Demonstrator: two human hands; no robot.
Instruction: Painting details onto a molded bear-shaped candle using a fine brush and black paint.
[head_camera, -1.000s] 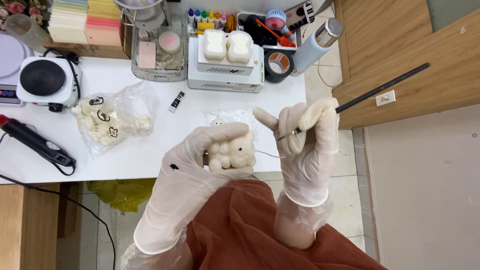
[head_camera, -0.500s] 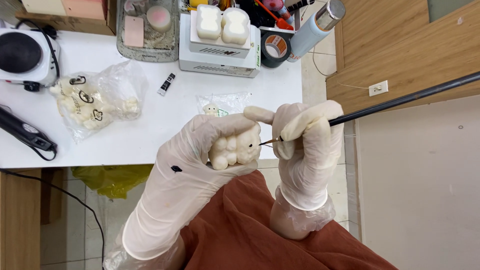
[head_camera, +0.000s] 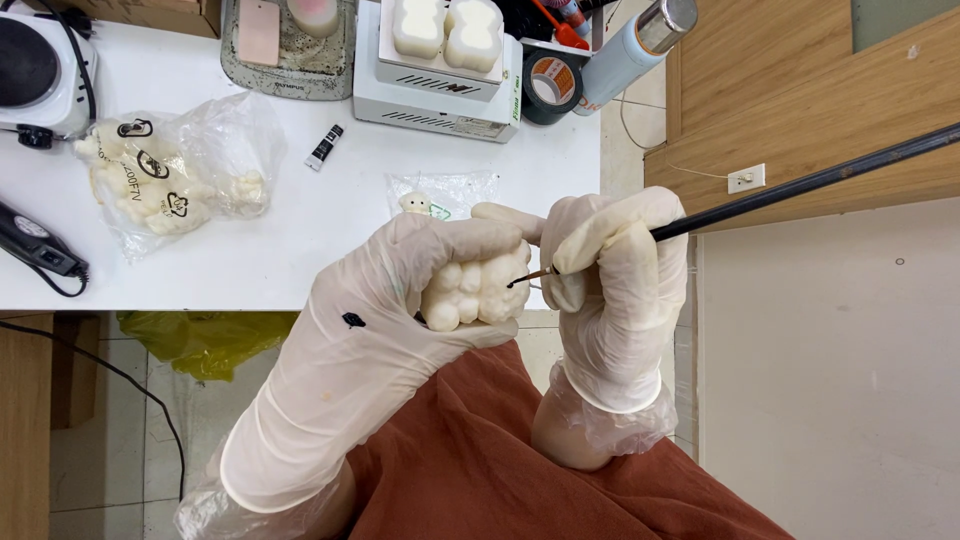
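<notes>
Near the middle of the frame, just off the front edge of the white table (head_camera: 300, 250), the left hand (head_camera: 400, 300) in a thin pale glove wraps its fingers around a lumpy cream-coloured figure (head_camera: 470, 292), thumb and fingers curled tight over its top and side. Just to the right, the gloved right hand (head_camera: 615, 290) is closed around a long dark brush (head_camera: 800, 185), whose handle runs up toward the upper right of the frame. The brush's fine tip touches the figure's right side.

Behind the hands on the table lies a small clear bag (head_camera: 445, 195) with a tiny pale figure inside. At the left sits a larger plastic bag (head_camera: 170, 180) full of similar cream pieces. A small black tube (head_camera: 324, 147) lies between them. Along the top of the frame stand a white box (head_camera: 440, 85) carrying two cream moulded shapes, a roll of dark tape (head_camera: 553, 85) and a metal flask (head_camera: 640, 45). A rust-coloured cloth (head_camera: 500, 460) covers the person's lap at the bottom.
</notes>
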